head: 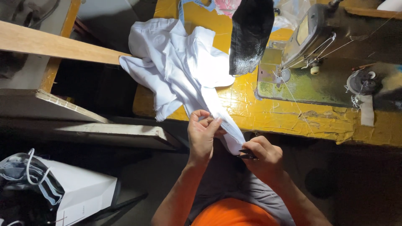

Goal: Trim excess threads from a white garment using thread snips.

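A white garment (180,67) lies bunched on the yellow sewing table (276,113), with one narrow strip hanging off the front edge toward my lap. My left hand (203,136) pinches that strip near its end. My right hand (261,157) holds small dark thread snips (247,154) right at the strip's tip, touching the cloth. Both hands are below the table's front edge, close together.
A sewing machine (318,37) stands on the table at the right, with a dark cloth (250,33) draped beside it and a thread bobbin (363,82) further right. A wooden plank (54,46) crosses at upper left. A white paper bag (79,192) sits at lower left.
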